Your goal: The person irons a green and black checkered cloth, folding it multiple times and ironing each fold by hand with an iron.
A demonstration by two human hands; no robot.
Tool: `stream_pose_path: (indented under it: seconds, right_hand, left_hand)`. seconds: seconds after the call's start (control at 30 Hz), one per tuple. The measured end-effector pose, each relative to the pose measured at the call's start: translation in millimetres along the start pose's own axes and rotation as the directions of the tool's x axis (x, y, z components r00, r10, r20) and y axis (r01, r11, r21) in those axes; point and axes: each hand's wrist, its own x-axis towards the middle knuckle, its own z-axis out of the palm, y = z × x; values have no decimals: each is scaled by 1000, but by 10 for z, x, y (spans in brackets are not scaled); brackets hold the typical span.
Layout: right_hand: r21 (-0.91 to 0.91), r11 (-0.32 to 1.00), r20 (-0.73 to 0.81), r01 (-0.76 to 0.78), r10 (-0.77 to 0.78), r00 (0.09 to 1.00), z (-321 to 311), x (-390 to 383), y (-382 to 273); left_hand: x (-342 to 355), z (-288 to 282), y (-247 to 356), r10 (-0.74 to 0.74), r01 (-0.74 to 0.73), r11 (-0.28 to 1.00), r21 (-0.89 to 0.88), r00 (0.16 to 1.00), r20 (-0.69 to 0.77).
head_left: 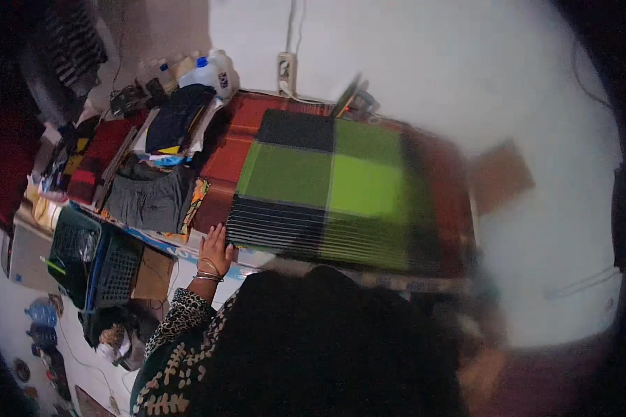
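My left hand (216, 251) lies on the near left corner of a folded checked cloth (292, 174), fingers stretched out and pointing away from me. Green, bright lime and black squares make up the cloth, with thin pale stripes along its near side. It is spread flat on a red and brown striped cover (229, 163) over the table. At the back edge, what looks like a clothes iron (355, 101) stands on end with a small red light. My right hand cannot be made out; the lower right is blurred.
Left of the cloth lie grey shorts (148, 198) and a stack of folded dark clothes (177, 118). Plastic jugs (215, 73) stand behind them. A power socket strip (286, 73) hangs on the wall. Green and blue baskets (122, 267) sit below the table's left end.
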Motion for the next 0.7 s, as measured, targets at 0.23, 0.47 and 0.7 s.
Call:
stream_pose_path:
  seconds: [0.23, 0.47, 0.7]
  right_hand:
    - [147, 968, 40, 205, -212, 976, -414, 254, -353]
    - [360, 845, 96, 396, -456, 885, -1037, 153, -1225]
    - [529, 643, 245, 554, -741, 626, -1524, -193, -2264]
  left_hand:
    - [73, 69, 345, -277, 277, 961, -25, 950, -141]
    - [43, 78, 622, -400, 381, 915, -131, 896, -191]
    - [-559, 119, 463, -403, 309, 901, -303, 856, -324]
